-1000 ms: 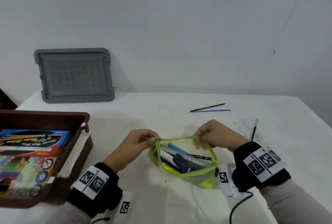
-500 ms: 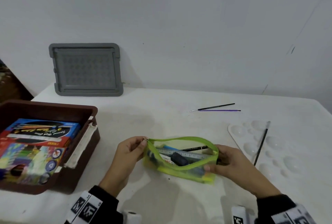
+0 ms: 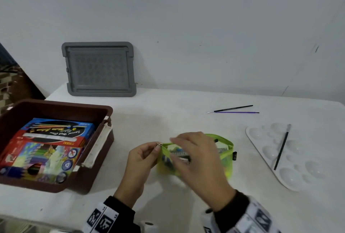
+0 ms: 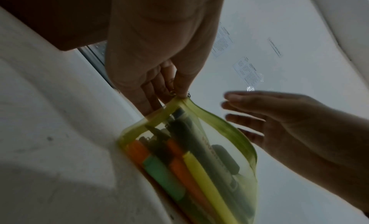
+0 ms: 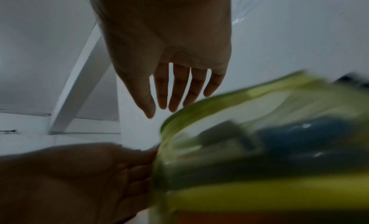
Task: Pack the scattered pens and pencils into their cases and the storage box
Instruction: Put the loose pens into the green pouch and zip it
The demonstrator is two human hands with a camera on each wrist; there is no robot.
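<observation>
A see-through green pencil pouch lies on the white table, its top gaping, with markers, a ruler and highlighters inside. My left hand pinches the pouch's left end at the zip pull. Over the pouch's mouth hovers my right hand, fingers straight and spread, holding nothing. Two thin brushes lie at the back right. A brown storage box on the left holds pencil cases.
A white paint palette with a black brush across it lies to the right. A grey lid leans on the wall behind the box. Bare table surface shows between the box and the pouch.
My right hand let go of the pouch's right end and moved left over its opening, fingers spread. The left hand kept its pinch. The head view shifted to the right.
</observation>
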